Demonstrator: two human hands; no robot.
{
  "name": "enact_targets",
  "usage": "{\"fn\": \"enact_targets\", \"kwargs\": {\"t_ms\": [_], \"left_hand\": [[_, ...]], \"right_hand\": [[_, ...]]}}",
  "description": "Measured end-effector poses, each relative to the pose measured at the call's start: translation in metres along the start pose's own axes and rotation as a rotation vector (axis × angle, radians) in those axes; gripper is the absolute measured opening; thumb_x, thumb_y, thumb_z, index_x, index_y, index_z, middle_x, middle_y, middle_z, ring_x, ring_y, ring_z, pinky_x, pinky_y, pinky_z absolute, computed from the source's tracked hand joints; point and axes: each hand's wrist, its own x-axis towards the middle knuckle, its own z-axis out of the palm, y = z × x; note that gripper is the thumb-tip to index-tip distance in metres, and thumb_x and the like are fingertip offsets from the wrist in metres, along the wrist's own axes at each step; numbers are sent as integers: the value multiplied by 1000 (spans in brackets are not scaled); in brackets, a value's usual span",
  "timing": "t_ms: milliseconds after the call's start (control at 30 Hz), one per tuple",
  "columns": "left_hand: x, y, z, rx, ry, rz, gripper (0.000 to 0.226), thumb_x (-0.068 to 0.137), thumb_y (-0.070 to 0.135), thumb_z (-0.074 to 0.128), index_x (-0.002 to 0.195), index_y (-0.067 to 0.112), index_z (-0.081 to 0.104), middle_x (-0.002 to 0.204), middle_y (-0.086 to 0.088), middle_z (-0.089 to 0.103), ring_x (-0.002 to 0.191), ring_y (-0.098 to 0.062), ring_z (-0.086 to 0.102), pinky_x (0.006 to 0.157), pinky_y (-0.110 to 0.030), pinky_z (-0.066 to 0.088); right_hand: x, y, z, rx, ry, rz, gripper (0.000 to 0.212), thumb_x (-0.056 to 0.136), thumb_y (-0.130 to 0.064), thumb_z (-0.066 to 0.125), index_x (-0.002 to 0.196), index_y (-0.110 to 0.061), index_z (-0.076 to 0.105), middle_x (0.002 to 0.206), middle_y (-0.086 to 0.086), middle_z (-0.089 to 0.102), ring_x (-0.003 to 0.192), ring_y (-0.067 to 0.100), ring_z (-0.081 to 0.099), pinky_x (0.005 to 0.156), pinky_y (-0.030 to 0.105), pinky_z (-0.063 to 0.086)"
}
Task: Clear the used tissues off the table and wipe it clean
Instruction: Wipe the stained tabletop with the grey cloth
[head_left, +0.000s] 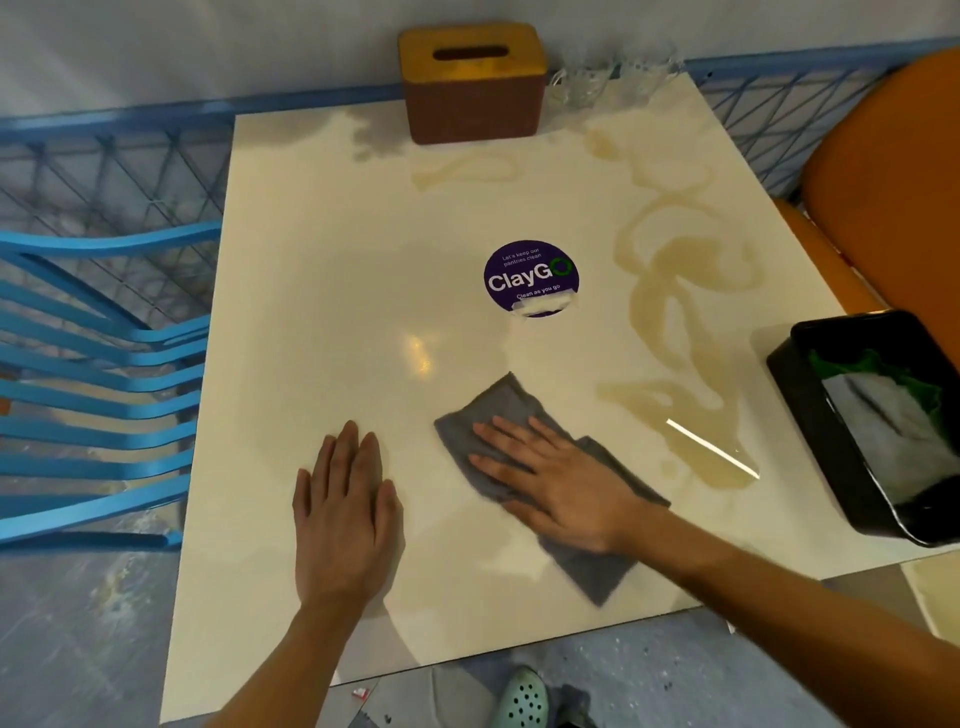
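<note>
Left hand (343, 499) lies flat, fingers straight and together, palm down on the bare table (311, 260). It holds nothing; probably bracing the body for the lean.

Right hand (556, 483) is just right of it, also flat with fingers spread straight, pressing down on a grey cloth (480, 415). There's no pinch and no curl, just palm pressure, which suits a wiping stroke. The cloth is folded flat and sticks out beyond the fingertips and behind the wrist, so the hand sits about on its middle.

Brown spill streaks (670, 312) start just right of the pressing hand and run away from it up the right side of the table. They are not yet wiped, so the wiping looks about half done.

A black bin (802, 410) sits further right of that hand, on the table edge. Inside is crumpled white paper (878, 415) with something green (likely the used tissues, can't confirm). No loose tissues show on the table, so the clearing step reads as finished.

A round purple sticker (530, 278) lies ahead of the fingertips, mid-table. At the far edge, well beyond both hands, stand a brown tissue box (472, 83) and clear glasses (587, 83), parked there out of the wiping path.
</note>
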Motion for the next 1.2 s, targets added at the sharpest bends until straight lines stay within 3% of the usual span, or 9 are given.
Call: {"fn": "enact_targets", "kwargs": {"t_ms": [67, 133, 267, 367, 500, 667, 1033, 1200], "left_hand": [[0, 1, 0, -2, 1, 2, 58, 98, 39, 23, 154, 23, 24, 164, 6, 12, 151, -10, 0, 123, -42, 6], [0, 0, 0, -9, 5, 2, 58, 98, 39, 23, 154, 23, 24, 164, 6, 12, 151, -10, 0, 123, -42, 6], [0, -4, 1, -12, 8, 7, 59, 97, 39, 23, 153, 22, 27, 163, 5, 15, 151, -12, 4, 122, -44, 8], [-2, -5, 1, -15, 7, 13, 60, 97, 41, 21, 154, 22, 26, 163, 5, 15, 151, -13, 5, 122, -45, 9], [-1, -5, -1, -18, 2, 13, 60, 97, 41, 21, 154, 22, 26, 163, 5, 14, 151, -13, 5, 122, -44, 8], [-3, -2, -2, -28, -3, -32, 60, 95, 39, 24, 152, 25, 28, 163, 7, 15, 150, -11, 6, 122, -44, 8], [-3, 4, -6, -26, -3, -47, 59, 92, 37, 24, 150, 25, 31, 162, 6, 18, 150, -12, 7, 121, -45, 9], [-2, 7, -6, -22, -1, -39, 59, 92, 38, 24, 149, 24, 32, 162, 4, 20, 150, -13, 8, 121, -46, 10]], "right_hand": [[10, 18, -5, -21, 14, 62, 56, 104, -44, 24, 156, -26, 15, 164, -1, 1, 151, 17, -6, 122, 42, 0], [28, 19, -5, -32, 66, 240, 57, 102, -44, 19, 156, -24, 17, 164, 1, 3, 151, 19, -4, 122, 46, 6], [57, -27, 6, 34, 166, 530, 63, 99, -44, 19, 155, -16, 19, 163, 11, 7, 151, 29, 3, 121, 53, 10], [39, -69, 22, 16, 156, 398, 61, 101, -44, 26, 155, -15, 21, 163, 12, 8, 150, 30, 3, 121, 52, 12], [-23, -70, 30, 26, 104, 247, 57, 104, -44, 26, 156, -23, 14, 164, 2, 0, 151, 21, -7, 121, 43, -2], [-85, -38, 19, 34, 60, 334, 54, 105, -41, 24, 156, -25, 16, 164, -1, 3, 151, 18, -4, 121, 42, 5], [-174, 18, 13, 9, 32, 412, 54, 105, -41, 20, 156, -25, 14, 164, -3, 1, 151, 17, 1, 122, 39, 2], [-184, 30, 11, 60, 115, 610, 54, 104, -42, 20, 156, -27, 13, 164, -6, 2, 151, 14, -1, 120, 45, 11]]}}
